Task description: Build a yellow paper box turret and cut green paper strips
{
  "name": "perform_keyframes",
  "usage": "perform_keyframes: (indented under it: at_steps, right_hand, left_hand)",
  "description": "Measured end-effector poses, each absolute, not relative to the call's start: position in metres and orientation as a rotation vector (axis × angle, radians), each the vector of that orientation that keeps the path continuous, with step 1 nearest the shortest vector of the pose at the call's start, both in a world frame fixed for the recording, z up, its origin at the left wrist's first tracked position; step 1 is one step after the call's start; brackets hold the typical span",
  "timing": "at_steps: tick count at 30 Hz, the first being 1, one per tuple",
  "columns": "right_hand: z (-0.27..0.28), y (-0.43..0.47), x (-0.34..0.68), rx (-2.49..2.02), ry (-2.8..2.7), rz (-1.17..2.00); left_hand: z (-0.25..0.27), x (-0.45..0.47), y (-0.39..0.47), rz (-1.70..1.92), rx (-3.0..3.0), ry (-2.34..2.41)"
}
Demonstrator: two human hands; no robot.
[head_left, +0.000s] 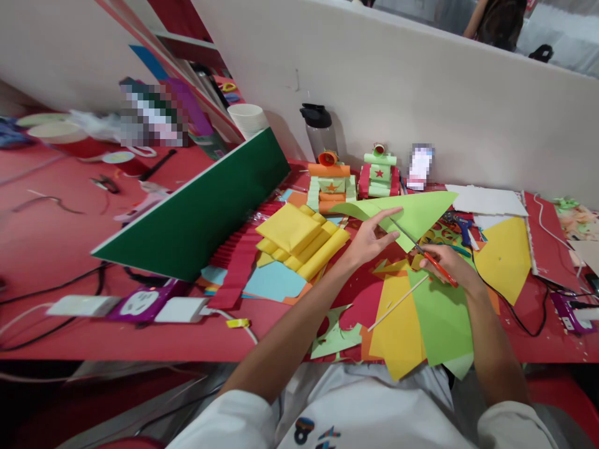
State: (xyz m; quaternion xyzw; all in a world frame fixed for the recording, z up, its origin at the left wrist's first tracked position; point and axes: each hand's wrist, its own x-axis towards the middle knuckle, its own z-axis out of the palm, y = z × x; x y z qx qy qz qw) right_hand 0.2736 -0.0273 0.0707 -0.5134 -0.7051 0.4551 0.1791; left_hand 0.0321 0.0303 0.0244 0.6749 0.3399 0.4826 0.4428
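My right hand [447, 265] is closed on a pair of scissors [438, 268] with orange-red handles. The blades point up and left and lie against a light green paper sheet [423, 212]. This sheet is raised above the table, and its left side curls. My left hand [369, 240] grips its lower left edge, index finger stretched over the paper and thumb below. Beneath my hands lie a yellow sheet [397, 318], a green sheet [442, 318] and a thin wooden stick [397, 302]. Left of my left hand are rolled and folded yellow paper pieces [304, 237].
Two paper tank-like models [331, 184] [379, 174] stand at the back, near a bottle [321, 131] and a phone [420, 165]. A green board [201, 212] leans upright at left. A blue glue gun [465, 231] and its cord lie at right. A purple power strip [140, 302] sits front left.
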Motion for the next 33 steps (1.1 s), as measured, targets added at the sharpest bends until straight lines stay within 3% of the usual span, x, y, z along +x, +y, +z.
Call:
perform_keyframes:
  at_steps: [22, 33]
  right_hand:
    - [0.069, -0.022, 0.281, -1.471, -2.233, 1.106]
    - [0.077, -0.026, 0.272, -1.511, -2.042, 1.243]
  left_hand:
    - [0.026, 0.029, 0.031, 1.139, 1.844, 0.81]
    - [0.028, 0.029, 0.03, 1.152, 1.822, 0.808]
